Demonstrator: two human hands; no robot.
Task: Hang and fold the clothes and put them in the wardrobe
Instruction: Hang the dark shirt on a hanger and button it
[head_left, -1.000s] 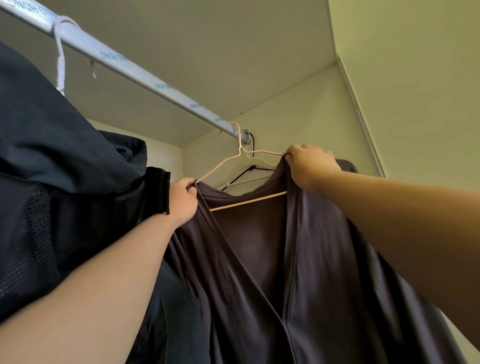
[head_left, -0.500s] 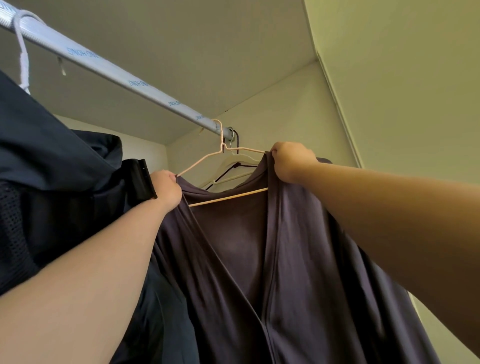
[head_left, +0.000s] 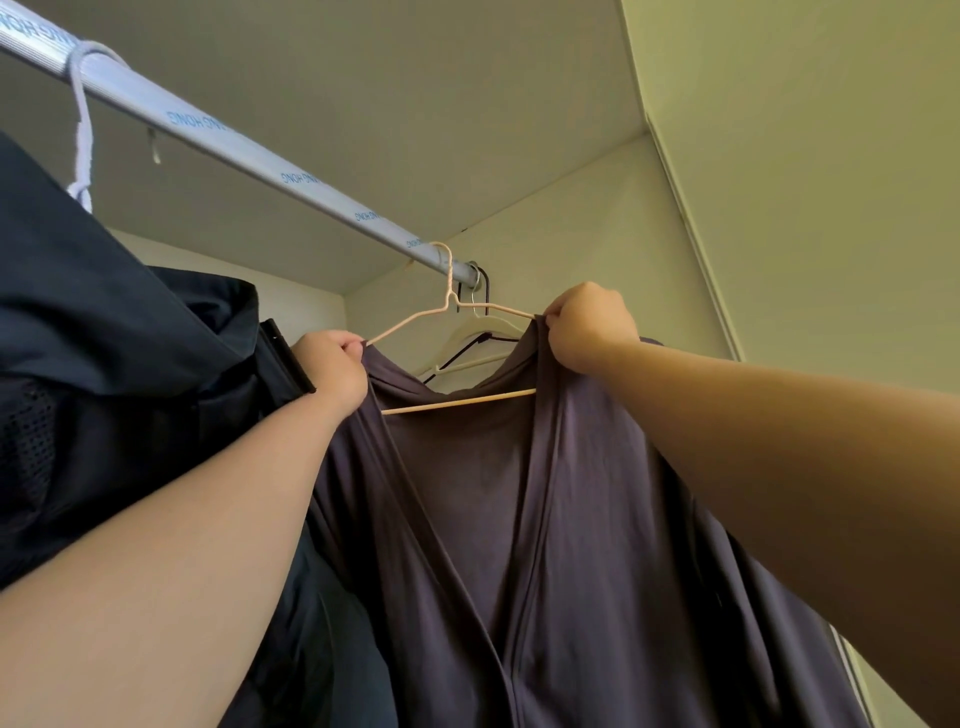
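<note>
Looking steeply up inside the wardrobe (head_left: 805, 182), side wall and ceiling pale green. Hooked over the silver rail (head_left: 260, 156) near its far end: a pink wire hanger (head_left: 457, 402), with a purple-grey garment (head_left: 597, 519) draped on it, open down the front, hem and right side cut off by the frame edge.

At the hanger's left shoulder, the left hand (head_left: 332, 369), fingers curled together and pinching the neckline edge just where the wire disappears into the cloth. Fingertips turned away, so impossible to say whether gripping cloth alone or cloth and wire together.

At the hanger's right shoulder, the right hand (head_left: 587, 325), closed into a fist around the bunched collar edge, wire end lost beneath it. Both forearms running out of frame.

Behind the garment, only partly visible above the neckline: a white hanger (head_left: 483, 332) and a dark hanger (head_left: 457, 353), lower parts hidden, hooks crowded at the rail's end fitting.

To the left, close against the left forearm, a dark jacket (head_left: 104, 338) with mesh lining, cut off at the frame edge, hanging from a white hook (head_left: 83, 130), its hanger buried in the fabric. Beside the left wrist, a black strip (head_left: 288, 358), unclear whether part of the jacket.
</note>
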